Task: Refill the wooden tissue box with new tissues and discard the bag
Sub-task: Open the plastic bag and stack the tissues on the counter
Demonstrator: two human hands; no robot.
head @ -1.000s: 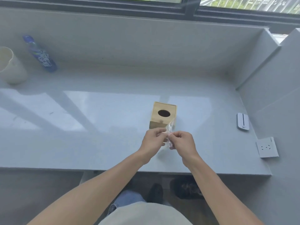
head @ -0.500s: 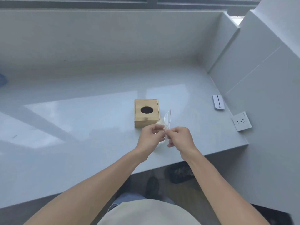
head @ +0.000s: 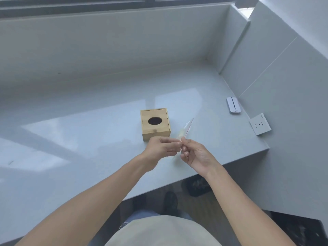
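Observation:
A small wooden tissue box (head: 156,124) with an oval hole in its lid stands on the grey counter (head: 88,132); the hole looks dark. Just in front of it and to its right, my left hand (head: 160,148) and my right hand (head: 194,153) meet, both pinching a thin clear plastic bag (head: 186,128). The bag is blurred and sticks up and to the right from my fingertips, beside the box's right front corner. Whether tissues are inside the bag is unclear.
A white flat device (head: 233,105) lies near the right wall. A white wall socket (head: 260,124) sits on the right wall at counter height. The counter's front edge runs diagonally below my hands; dark shoes (head: 197,187) are on the floor beneath.
The view has swung right and down, so the bottle and cup at the left have left the frame. My hands stay together on the bag, which now angles more to the right.

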